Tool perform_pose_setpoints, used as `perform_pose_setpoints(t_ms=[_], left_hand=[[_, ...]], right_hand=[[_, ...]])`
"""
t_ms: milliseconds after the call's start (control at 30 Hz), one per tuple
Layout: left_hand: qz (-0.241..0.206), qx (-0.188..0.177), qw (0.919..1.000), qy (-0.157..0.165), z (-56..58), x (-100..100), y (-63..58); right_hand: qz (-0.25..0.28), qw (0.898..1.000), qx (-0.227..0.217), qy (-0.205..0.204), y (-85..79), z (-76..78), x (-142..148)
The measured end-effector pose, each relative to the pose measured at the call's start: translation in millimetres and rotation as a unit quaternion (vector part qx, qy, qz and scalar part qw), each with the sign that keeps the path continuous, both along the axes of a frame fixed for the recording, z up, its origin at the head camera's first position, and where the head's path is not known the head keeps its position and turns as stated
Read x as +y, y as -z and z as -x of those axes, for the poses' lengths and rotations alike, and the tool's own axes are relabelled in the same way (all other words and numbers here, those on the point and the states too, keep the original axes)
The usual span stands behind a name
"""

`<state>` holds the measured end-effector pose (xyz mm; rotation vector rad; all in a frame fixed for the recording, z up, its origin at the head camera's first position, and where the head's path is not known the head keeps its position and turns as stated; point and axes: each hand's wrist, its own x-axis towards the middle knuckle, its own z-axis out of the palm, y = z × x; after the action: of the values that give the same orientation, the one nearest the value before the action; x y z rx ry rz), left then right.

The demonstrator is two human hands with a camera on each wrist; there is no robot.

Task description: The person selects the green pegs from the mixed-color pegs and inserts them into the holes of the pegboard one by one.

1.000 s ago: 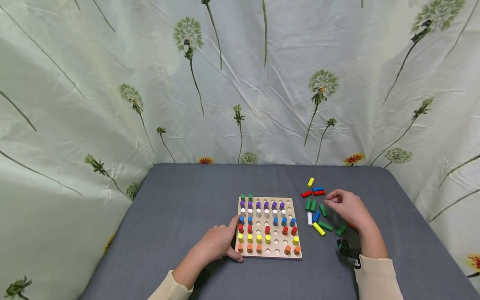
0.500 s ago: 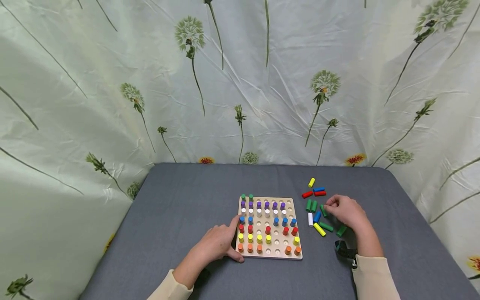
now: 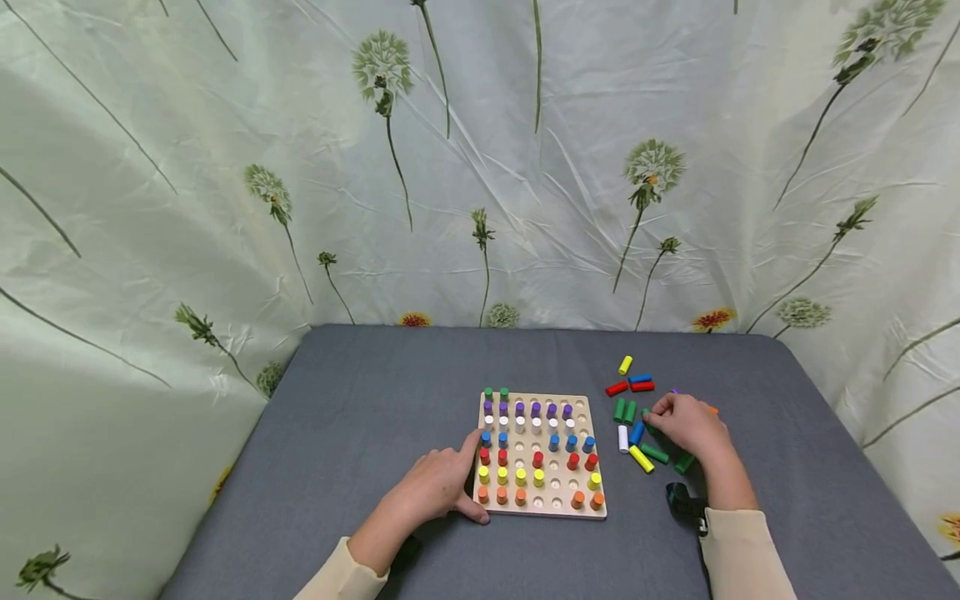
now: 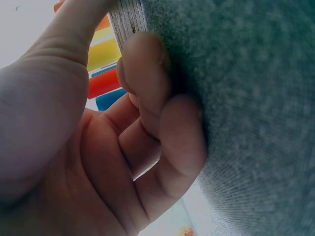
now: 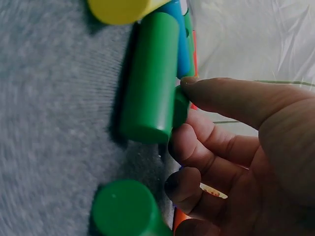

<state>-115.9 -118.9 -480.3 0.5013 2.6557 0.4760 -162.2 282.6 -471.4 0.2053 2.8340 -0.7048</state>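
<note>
A square wooden pegboard (image 3: 537, 485) with rows of coloured pegs lies on the table in the head view. My left hand (image 3: 437, 482) grips its near left corner, thumb at the front edge and index finger along the left edge. In the left wrist view, the curled fingers (image 4: 147, 73) sit against the board's wooden side (image 4: 129, 22). To the right of the board, my right hand (image 3: 692, 425) pinches a green peg (image 5: 181, 105) between thumb and fingers, low among loose pegs. Most of that peg is hidden by the fingers and by another green peg (image 5: 152, 78).
Loose pegs lie around my right hand: a white peg (image 3: 623, 439), a yellow peg (image 3: 641, 459), a blue peg (image 3: 637, 432), red pegs and several green ones. Another yellow peg (image 3: 626, 365) lies farther back. A patterned curtain (image 3: 450, 167) hangs behind the grey table (image 3: 390, 400).
My right hand has come down slightly leftward and taken hold of a green peg. Purple and orange pegs now peek out behind it. The left hand stays on the pegboard.
</note>
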Motion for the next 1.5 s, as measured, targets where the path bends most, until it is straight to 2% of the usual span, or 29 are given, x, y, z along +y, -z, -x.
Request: perform_pose_setpoints(t_ms=[500, 1000, 1167, 1500], left_hand=[[0.009, 0.005, 0.9999, -0.003, 1.1, 1.0, 1.3], [0.001, -0.01, 0.9999, -0.011, -0.9, 0.1, 0.0], [-0.004, -0.025, 0.9994, -0.022, -2.7, 0.4, -0.6], [0.01, -0.015, 0.9997, -0.019, -1.3, 1.1, 0.1]], right_hand=[[0.003, 1.0, -0.011, -0.015, 2.7, 4.7, -3.7], [0.026, 0.997, 0.069, -0.029, -12.5, -0.1, -15.1], [0.04, 0.996, 0.068, -0.029, -19.9, 0.7, -20.1], [0.058, 0.994, 0.078, -0.043, -37.2, 6.9, -33.8]])
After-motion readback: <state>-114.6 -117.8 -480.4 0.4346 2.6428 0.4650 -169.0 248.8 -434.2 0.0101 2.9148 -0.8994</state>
